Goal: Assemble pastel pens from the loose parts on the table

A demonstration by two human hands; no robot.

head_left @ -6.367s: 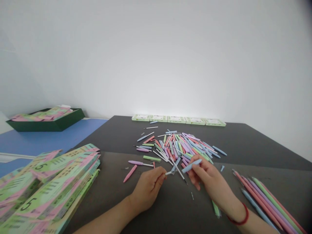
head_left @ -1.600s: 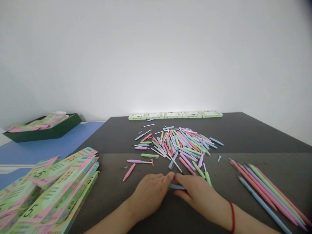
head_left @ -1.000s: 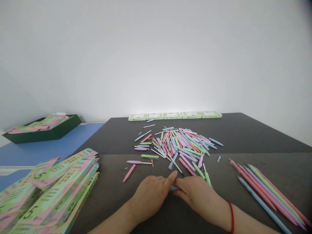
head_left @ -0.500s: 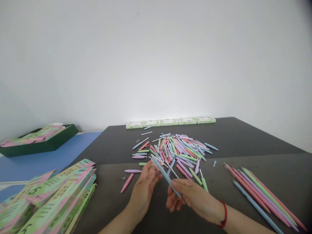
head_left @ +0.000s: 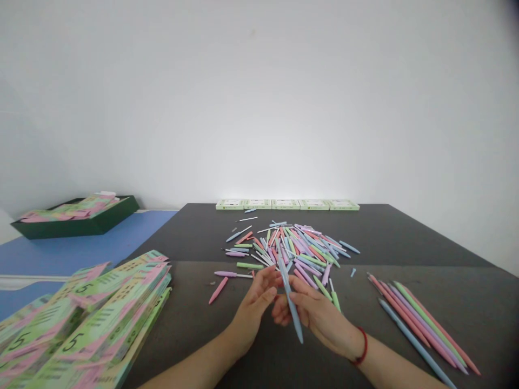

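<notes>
A light blue pen (head_left: 292, 310) is tilted over the near part of the dark table, its upper end toward a pile of pen parts (head_left: 300, 246) in pink, green, purple, blue and white. My right hand (head_left: 314, 310), with a red band at the wrist, has its fingers closed on this pen. Just left of it is my left hand (head_left: 259, 300), its fingers curled close to the pen's upper part; whether they touch it is unclear. Several assembled pens (head_left: 425, 324) lie side by side at the right.
Printed packets (head_left: 97, 319) are stacked at the near left. Behind them a green tray (head_left: 85, 224) with more packets stands on a blue surface (head_left: 150, 227). Flat light green boxes (head_left: 286, 205) line the table's far edge. Loose parts, including a pink barrel (head_left: 218, 290), lie left of the pile.
The blue pen has turned steeper, its lower end now nearer me. My left hand has moved right, closer to my right hand. The whole view has shifted slightly.
</notes>
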